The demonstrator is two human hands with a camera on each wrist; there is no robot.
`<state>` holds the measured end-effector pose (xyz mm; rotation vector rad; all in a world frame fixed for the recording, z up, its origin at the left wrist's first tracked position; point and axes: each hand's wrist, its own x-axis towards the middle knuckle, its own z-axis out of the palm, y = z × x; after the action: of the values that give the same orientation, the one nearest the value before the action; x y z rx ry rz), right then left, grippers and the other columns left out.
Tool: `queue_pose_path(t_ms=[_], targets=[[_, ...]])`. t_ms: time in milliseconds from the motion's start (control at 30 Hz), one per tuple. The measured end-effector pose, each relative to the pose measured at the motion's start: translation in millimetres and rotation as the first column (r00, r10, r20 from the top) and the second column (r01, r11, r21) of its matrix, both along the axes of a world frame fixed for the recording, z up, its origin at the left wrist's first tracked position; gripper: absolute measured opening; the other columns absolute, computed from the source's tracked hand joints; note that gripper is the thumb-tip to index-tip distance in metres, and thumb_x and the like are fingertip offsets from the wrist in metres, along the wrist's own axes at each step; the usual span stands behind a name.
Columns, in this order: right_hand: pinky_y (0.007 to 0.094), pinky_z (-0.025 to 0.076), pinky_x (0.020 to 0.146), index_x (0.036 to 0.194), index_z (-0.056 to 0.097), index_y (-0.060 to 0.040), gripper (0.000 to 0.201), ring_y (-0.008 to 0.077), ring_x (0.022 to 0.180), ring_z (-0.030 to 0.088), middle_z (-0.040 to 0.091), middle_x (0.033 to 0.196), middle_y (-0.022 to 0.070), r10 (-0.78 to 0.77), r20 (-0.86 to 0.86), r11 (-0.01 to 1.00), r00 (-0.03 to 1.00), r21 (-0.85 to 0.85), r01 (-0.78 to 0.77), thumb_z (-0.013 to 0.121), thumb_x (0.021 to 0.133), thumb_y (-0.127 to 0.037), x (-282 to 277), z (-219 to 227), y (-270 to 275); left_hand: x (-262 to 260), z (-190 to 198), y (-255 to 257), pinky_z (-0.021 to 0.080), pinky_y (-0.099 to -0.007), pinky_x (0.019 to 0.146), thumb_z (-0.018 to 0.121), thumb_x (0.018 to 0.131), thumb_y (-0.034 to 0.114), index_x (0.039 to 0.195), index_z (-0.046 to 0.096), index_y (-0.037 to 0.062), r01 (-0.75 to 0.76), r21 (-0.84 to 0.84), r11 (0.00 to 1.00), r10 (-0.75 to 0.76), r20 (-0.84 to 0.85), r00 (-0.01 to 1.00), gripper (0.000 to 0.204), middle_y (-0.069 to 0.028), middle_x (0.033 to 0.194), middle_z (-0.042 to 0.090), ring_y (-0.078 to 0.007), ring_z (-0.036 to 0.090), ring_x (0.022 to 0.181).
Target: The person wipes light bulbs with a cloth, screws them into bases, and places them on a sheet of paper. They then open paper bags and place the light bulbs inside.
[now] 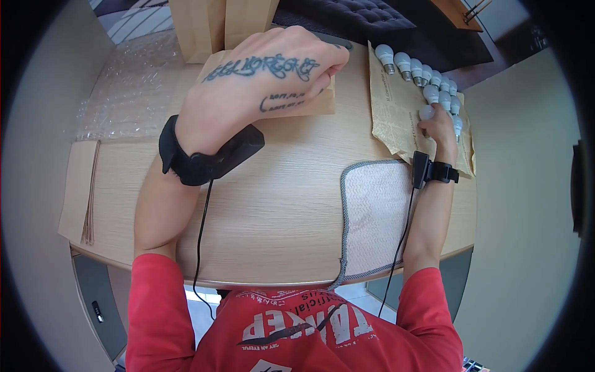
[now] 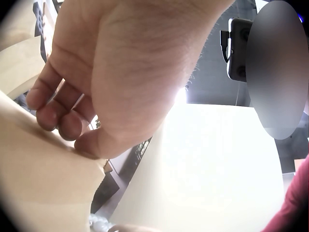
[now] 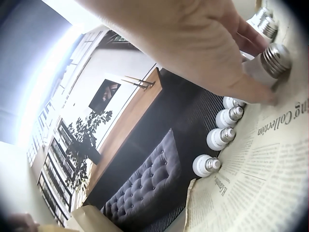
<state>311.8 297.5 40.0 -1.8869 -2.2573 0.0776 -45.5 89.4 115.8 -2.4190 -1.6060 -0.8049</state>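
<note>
My left hand (image 1: 266, 74) is over a brown paper bag (image 1: 319, 106) at the table's upper middle; in the left wrist view the curled fingers and thumb of the left hand (image 2: 116, 82) pinch the edge of the bag (image 2: 48, 179). At the right, my right hand (image 1: 441, 129) grips a white bulb (image 1: 426, 113) above the printed paper sheet (image 1: 393, 118). The right wrist view shows the bulb (image 3: 275, 60) with its metal screw base outward, between the thumb and fingers of the right hand (image 3: 207, 53). More bulbs (image 1: 403, 64) lie in rows on the sheet.
Two brown bags (image 1: 198, 31) stand at the back. Bubble wrap (image 1: 124, 93) lies at the back left, and folded paper bags (image 1: 80, 186) lie at the left edge. A pale cloth with grey trim (image 1: 375, 217) is near the front right.
</note>
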Motion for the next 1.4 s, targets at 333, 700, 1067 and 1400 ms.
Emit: queue_pose_path(t_ms=[333,700,1067,1400], targets=[[0.0313,0.051,0.064,0.118,0.065,0.0015,0.046,0.0176,0.066,0.067,0.071,0.081,0.0126,0.037,-0.191,0.998,0.981,-0.043,-0.046,0.071,0.079,-0.021,-21,24,-5,-7,-7,-4,0.05,-0.0386,0.076,0.061,0.091,0.018,0.097,0.06,0.0109,-0.003,0.044,0.999,0.003,-0.007,1.0,0.009,-0.0111,0.088,0.063,-0.0316,0.061,0.09],[0.0337,0.052,0.074,0.117,0.068,-0.0029,0.036,0.0215,0.079,0.068,0.072,0.094,0.0131,0.289,-0.153,0.957,0.945,0.056,-0.284,0.067,0.087,-0.023,-58,41,-34,-10,-13,5,0.048,-0.035,0.084,0.061,0.092,0.023,0.106,0.062,0.0133,0.014,0.031,0.999,-0.014,0.018,1.0,0.017,-0.008,0.095,0.063,-0.0282,0.06,0.094],[0.0395,0.049,0.095,0.128,0.06,-0.0045,0.046,0.033,0.112,0.061,0.063,0.124,0.0168,0.525,-0.246,0.847,0.815,0.057,-0.529,0.069,0.086,-0.022,-118,18,-55,-7,-7,-1,0.048,-0.0417,0.072,0.059,0.086,0.01,0.095,0.058,0.0083,0.065,0.104,0.992,-0.07,0.046,0.996,0.009,-0.0135,0.081,0.061,-0.0341,0.061,0.08],[0.0399,0.043,0.105,0.134,0.052,-0.0029,0.052,0.036,0.126,0.051,0.052,0.138,0.0184,0.842,-0.25,0.52,0.478,0.137,-0.843,0.067,0.085,-0.015,-234,8,10,-2,-14,-36,0.045,-0.0388,0.09,0.056,0.091,0.015,0.107,0.06,0.0126,0.16,0.151,0.976,-0.198,0.293,0.935,0.017,-0.0094,0.107,0.061,-0.0319,0.057,0.107]])
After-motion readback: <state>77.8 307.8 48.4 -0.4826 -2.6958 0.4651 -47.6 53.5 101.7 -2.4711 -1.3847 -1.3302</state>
